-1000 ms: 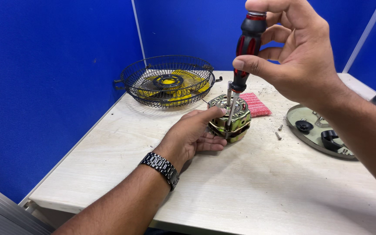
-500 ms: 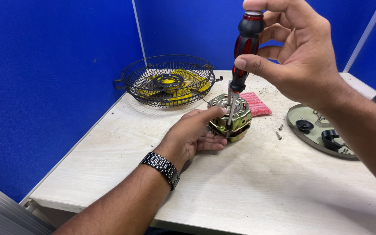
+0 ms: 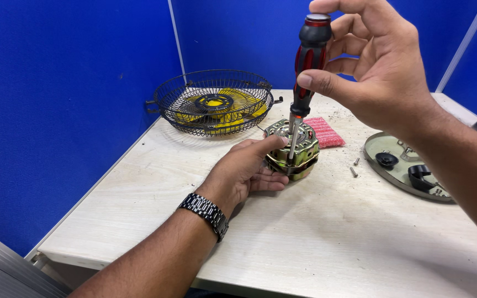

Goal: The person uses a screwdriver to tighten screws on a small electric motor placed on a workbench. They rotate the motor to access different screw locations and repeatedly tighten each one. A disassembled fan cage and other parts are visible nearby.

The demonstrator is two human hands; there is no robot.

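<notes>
— Forearm first, closest to the camera: the left one is reaching in from the bottom edge, angling up and to the right across the pale table (image 3: 332, 243), with a metal watch (image 3: 205, 214) sitting on the wrist.

— And the left hand (image 3: 245, 168) itself?

— It is lying palm down on the table, fingers curling around the near left side of the motor (image 3: 295, 150). The thumb is pressing along the motor's top edge, so the hand is clasping the motor and steadying it.

— Where is the motor sitting?

— It is resting flat on the table, near the middle, a brass-coloured metal block with a round top. Two small screws (image 3: 354, 166) are lying just to its right, loose on the table.

— What is the right hand (image 3: 382, 72) doing?

— It is hanging above the motor, the arm coming in from the right edge and the wrist bending downward. The thumb and fingertips are pinching the red and black handle of a screwdriver (image 3: 305, 72), with the other fingers arching over the handle's cap.

— How is the screwdriver standing?

— Nearly upright, leaning slightly, its shaft pointing down into the top of the motor. Whether the tip is seated in a screw, I cannot tell.

— Anything beyond that?

— A pink ribbed pad (image 3: 324, 131) is lying just behind the motor. To the right, a round grey plate (image 3: 393, 174) is holding black parts. Farther back, a black wire fan guard (image 3: 213, 102) with yellow blades inside is sitting against the blue wall (image 3: 62, 83).
</notes>
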